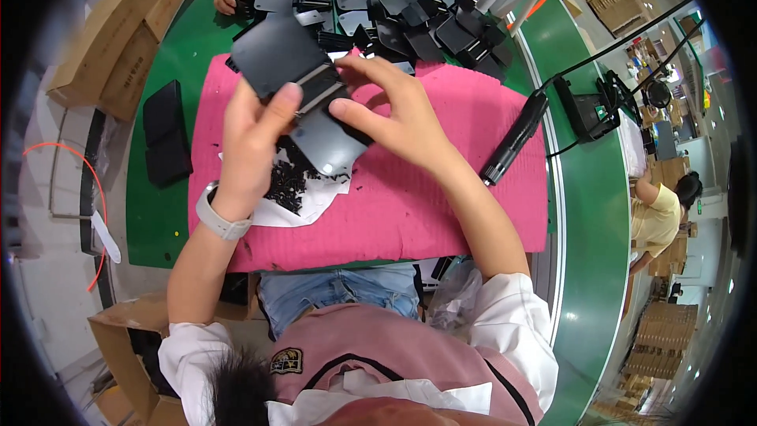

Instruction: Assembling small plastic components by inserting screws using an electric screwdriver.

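Two hands fitting a hinged black plate over a pink mat.

At frame centre the left hand [251,138] is closing its grip on the plate [303,91], thumb pressing the ribbed hinge, while the right hand [398,114] is pinching the plate's lower grey leaf between thumb and fingers. The plate is hanging just above the mat [441,189] on the green counter [162,213]. Small black screws [285,181] are lying on white paper beneath it, and a black driver [514,138] is resting at right, untouched. Judging by the pile [410,20] of like parts at upper centre, much work is remaining.
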Available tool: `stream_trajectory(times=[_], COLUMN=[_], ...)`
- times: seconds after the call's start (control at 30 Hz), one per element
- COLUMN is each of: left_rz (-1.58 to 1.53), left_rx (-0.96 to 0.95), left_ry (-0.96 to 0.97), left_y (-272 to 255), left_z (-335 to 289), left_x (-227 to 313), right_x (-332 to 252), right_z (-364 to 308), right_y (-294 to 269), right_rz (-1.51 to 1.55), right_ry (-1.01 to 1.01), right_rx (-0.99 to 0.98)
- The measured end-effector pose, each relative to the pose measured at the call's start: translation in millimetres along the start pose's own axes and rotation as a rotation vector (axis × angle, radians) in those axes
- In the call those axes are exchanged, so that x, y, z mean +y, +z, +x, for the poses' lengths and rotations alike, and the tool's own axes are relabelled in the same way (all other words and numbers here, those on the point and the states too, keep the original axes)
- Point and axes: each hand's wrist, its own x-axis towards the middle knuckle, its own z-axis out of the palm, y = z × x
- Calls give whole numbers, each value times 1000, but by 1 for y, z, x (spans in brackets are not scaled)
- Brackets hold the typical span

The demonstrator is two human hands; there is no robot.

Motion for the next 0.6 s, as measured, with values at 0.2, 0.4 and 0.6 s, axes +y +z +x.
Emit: stream_trajectory(times=[0.2, 0.4, 0.6], left_rz=[64, 45, -62], left_rx=[-28, -6, -53], left_ry=[-193, -235, -256], left_y=[-35, -34, -32], left_z=[11, 9, 6], left_x=[-12, -4, -12], right_x=[25, 45, 47], right_z=[2, 1, 4], right_y=[0, -11, -10], right_rz=[-272, -387, -174], right_ry=[-143, -173, 275], right_rx=[-457, -432, -143])
